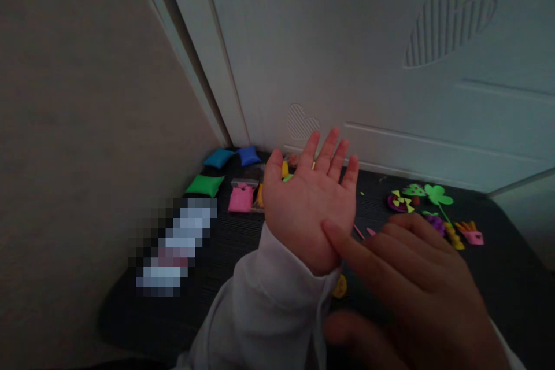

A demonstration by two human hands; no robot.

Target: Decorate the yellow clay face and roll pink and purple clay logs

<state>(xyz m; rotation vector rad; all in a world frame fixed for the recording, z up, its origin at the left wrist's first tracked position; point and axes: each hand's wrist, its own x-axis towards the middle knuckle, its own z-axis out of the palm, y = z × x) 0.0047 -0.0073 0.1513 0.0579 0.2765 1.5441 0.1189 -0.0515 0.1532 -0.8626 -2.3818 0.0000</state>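
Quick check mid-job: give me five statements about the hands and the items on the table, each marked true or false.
1. The left hand is open, palm toward the camera. True.
2. The right hand is a fist with every finger curled. False: its index finger is extended toward the left palm.
3. A green packet lies on the dark table, left of the left hand in the picture. True.
4. The left hand grips the pink packet. False: that packet lies on the table.
5. The green clover shape is left of the green packet. False: it is far to its right.
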